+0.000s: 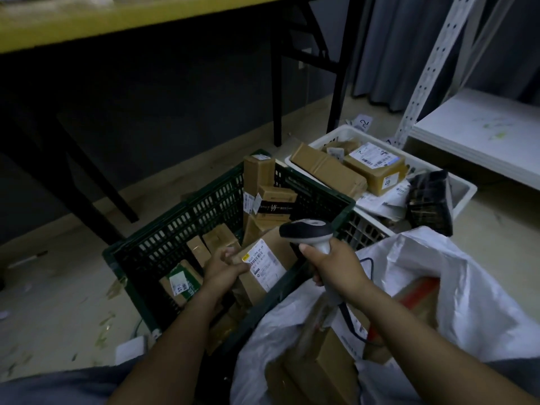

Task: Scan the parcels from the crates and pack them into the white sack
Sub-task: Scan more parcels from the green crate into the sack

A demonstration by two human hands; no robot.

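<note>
Head camera view, looking down at a dim floor. A dark green crate point(204, 211) sits in the middle, holding several cardboard parcels. The left hand point(223, 268) reaches into it and grips a brown parcel point(280, 247) by its edge, with the thumb by the white label. The right hand point(333, 267) is wrapped round the handle of a barcode scanner point(306, 229), whose head is just above that parcel. A white sack point(438, 273) lies open at the lower right, touching the green crate, with more boxes point(330, 361) inside. Behind it is a white crate point(464, 188) with labelled parcels. A yellow surface point(117, 19) on black legs runs across the top, and a white shelf point(482, 133) stands to the right.
</note>
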